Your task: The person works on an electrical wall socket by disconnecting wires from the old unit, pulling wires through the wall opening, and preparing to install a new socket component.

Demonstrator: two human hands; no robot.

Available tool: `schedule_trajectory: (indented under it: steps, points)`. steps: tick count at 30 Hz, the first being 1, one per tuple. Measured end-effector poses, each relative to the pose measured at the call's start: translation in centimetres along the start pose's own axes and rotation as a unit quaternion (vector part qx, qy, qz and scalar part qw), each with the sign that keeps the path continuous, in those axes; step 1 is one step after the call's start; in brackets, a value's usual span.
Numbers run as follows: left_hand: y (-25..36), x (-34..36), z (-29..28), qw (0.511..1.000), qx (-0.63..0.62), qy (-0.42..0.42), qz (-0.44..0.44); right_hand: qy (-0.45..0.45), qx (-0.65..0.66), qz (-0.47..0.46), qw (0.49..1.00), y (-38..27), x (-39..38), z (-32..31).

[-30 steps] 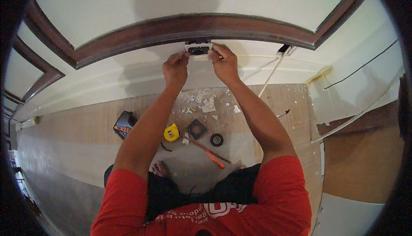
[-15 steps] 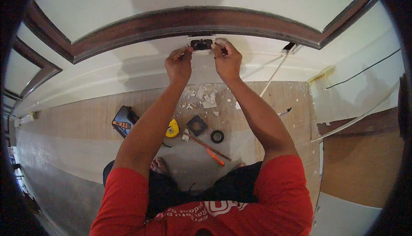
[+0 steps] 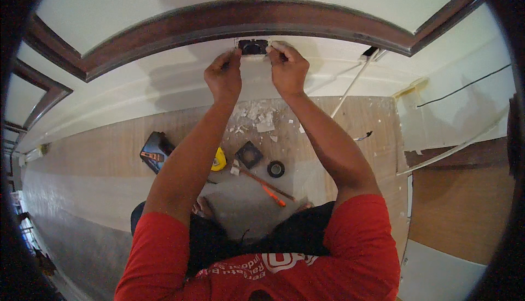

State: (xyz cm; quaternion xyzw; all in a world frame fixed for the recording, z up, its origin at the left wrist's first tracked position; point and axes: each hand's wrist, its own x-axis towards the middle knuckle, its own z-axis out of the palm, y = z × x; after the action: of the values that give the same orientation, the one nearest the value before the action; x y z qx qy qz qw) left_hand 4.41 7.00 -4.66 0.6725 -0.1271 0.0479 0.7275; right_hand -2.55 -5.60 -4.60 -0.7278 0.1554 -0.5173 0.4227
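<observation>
A black socket insert with a pale rim [image 3: 253,47] sits at the white wall, just below the dark wood moulding [image 3: 249,16]. My left hand [image 3: 223,79] pinches the insert's left edge between thumb and fingers. At the opposite edge my right hand [image 3: 289,72] has its fingertips closed on the rim. What lies behind the insert is hidden.
On the floor lie a tool case [image 3: 154,153], a yellow tape measure [image 3: 219,159], a black square plate [image 3: 248,154], a tape roll [image 3: 275,168], an orange-handled tool [image 3: 274,196] and white debris [image 3: 262,120]. A white conduit [image 3: 344,96] slants from a wall opening at right.
The view has shifted, so wall and hands appear higher. Both hands still grip the insert; its white rim shows less than before.
</observation>
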Motion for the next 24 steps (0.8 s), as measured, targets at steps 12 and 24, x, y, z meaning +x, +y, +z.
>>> schedule_trajectory:
  steps: [12,24]
  points:
    - [0.9,1.2,-1.2,0.997,0.066,-0.048,-0.017,-0.074,0.123,0.251,0.957,-2.1,1.5,-1.2]
    - [-0.2,1.9,-1.8,0.99,0.01,-0.106,-0.091,-0.091,0.038,0.173,0.98,-0.4,1.6,-1.1]
